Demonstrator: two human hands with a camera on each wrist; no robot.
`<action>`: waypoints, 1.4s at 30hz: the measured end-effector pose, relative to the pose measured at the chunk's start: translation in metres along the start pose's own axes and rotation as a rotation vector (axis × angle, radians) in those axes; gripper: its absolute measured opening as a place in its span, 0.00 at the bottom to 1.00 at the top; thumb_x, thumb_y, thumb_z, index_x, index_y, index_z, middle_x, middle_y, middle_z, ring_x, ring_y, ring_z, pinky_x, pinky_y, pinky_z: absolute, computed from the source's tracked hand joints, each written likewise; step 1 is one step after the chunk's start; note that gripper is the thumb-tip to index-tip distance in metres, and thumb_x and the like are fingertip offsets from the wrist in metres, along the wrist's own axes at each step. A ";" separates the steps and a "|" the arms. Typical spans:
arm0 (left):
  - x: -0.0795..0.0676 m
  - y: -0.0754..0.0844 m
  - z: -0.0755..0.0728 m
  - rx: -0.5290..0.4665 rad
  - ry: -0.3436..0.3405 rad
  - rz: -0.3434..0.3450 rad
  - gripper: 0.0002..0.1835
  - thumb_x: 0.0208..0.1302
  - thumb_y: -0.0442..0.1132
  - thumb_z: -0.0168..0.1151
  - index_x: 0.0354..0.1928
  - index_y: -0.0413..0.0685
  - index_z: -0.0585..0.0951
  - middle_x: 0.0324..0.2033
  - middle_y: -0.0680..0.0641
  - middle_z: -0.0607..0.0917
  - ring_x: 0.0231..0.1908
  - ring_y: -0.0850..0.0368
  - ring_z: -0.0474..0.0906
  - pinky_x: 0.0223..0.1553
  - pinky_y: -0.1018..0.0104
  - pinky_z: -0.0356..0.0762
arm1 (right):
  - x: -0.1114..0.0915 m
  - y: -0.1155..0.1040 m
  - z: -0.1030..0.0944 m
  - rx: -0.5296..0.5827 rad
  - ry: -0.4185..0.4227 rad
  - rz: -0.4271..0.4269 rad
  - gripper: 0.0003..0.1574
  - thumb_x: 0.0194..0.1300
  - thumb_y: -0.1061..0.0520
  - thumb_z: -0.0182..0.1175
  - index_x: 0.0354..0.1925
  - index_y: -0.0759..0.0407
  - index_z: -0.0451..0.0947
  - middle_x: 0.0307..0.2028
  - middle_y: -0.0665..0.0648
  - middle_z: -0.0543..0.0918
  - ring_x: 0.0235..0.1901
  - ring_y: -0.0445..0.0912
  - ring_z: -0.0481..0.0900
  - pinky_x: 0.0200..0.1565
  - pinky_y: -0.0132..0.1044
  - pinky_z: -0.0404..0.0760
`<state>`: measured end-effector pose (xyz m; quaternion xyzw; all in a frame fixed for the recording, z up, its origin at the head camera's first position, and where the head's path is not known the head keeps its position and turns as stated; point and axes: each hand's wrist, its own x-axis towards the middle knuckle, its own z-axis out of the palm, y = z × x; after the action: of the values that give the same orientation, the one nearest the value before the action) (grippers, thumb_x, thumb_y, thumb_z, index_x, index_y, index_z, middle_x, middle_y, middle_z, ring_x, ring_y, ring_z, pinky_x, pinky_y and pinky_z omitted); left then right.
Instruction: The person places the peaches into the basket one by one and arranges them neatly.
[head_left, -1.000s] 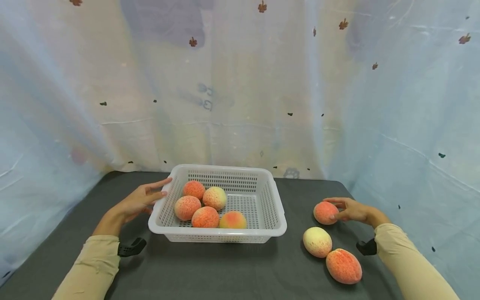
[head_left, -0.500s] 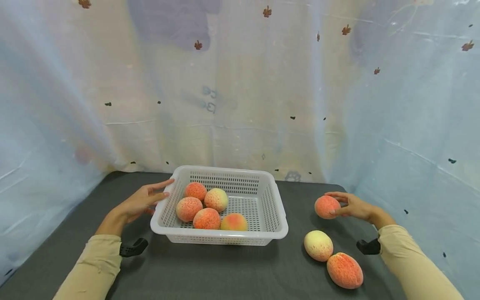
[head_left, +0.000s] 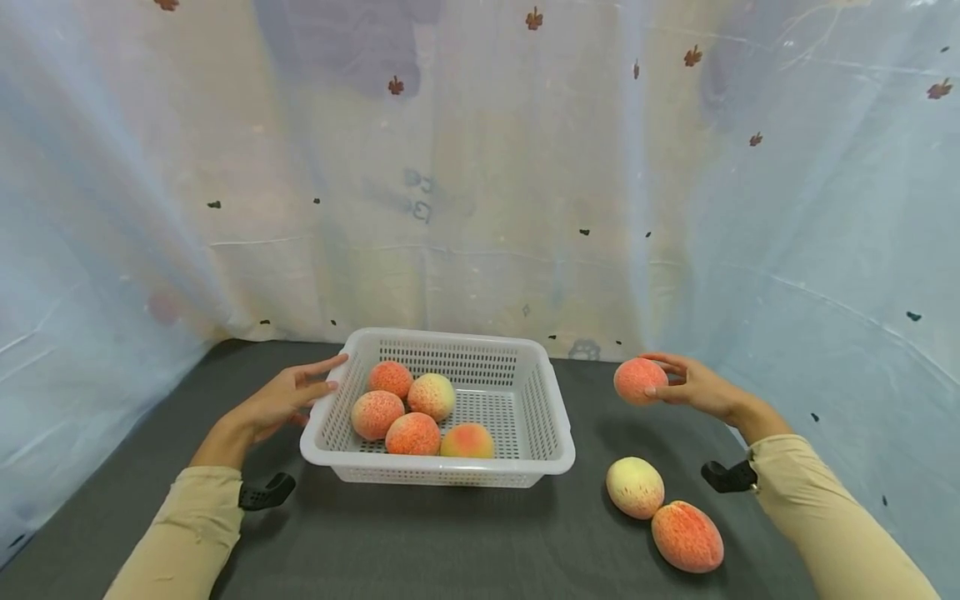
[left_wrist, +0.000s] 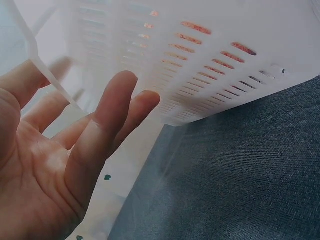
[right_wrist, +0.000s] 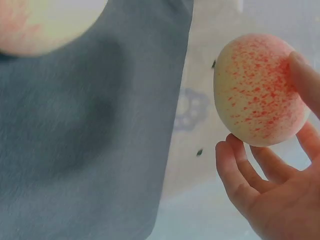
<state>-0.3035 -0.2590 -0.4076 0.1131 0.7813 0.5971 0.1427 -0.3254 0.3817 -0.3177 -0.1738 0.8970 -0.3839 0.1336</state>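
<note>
My right hand (head_left: 697, 387) holds a red-speckled peach (head_left: 636, 382) between thumb and fingers, raised above the dark table. In the right wrist view this peach (right_wrist: 260, 90) shows a pale yellow side and red flecks. My left hand (head_left: 273, 404) is at the left rim of a white perforated plastic basket (head_left: 551, 408), its fingers loosely spread. Some of its fingertips reach over the rim in the left wrist view, while other fingers (left_wrist: 117, 100) stay outside the wall. Several peaches lie inside the basket, mostly to the left, among them a yellow-orange peach (head_left: 467, 442) at the front.
Two more peaches lie on the table right of the basket: a pale yellow peach (head_left: 635, 487) and an orange-red peach (head_left: 687, 537), close together. The dark table (head_left: 420, 542) ends at a pale patterned curtain (head_left: 480, 208) behind and at the sides.
My right hand has lifted the red-speckled peach off the table and carried it upward and slightly left. The left hand keeps its place at the basket rim.
</note>
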 end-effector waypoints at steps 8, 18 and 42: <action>0.000 0.000 0.000 -0.004 -0.006 0.003 0.40 0.76 0.49 0.57 0.82 0.56 0.48 0.76 0.30 0.58 0.66 0.32 0.73 0.47 0.44 0.86 | 0.009 -0.027 0.013 0.012 0.020 -0.084 0.45 0.72 0.53 0.63 0.78 0.59 0.55 0.71 0.74 0.66 0.66 0.64 0.73 0.55 0.44 0.80; -0.001 0.000 0.000 -0.003 0.004 0.001 0.40 0.76 0.49 0.57 0.82 0.57 0.49 0.76 0.30 0.59 0.66 0.32 0.73 0.47 0.45 0.86 | 0.021 -0.051 0.036 0.105 0.042 -0.128 0.44 0.72 0.55 0.62 0.78 0.58 0.55 0.73 0.71 0.65 0.70 0.68 0.66 0.63 0.55 0.76; 0.000 -0.002 0.000 0.013 0.000 0.020 0.40 0.77 0.49 0.56 0.82 0.56 0.49 0.76 0.30 0.58 0.66 0.32 0.73 0.46 0.45 0.86 | 0.044 -0.115 0.066 0.179 0.057 -0.143 0.43 0.71 0.56 0.62 0.78 0.55 0.57 0.73 0.69 0.66 0.66 0.60 0.73 0.60 0.45 0.79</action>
<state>-0.3033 -0.2594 -0.4091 0.1218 0.7838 0.5935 0.1360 -0.3164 0.2472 -0.2819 -0.2138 0.8478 -0.4758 0.0952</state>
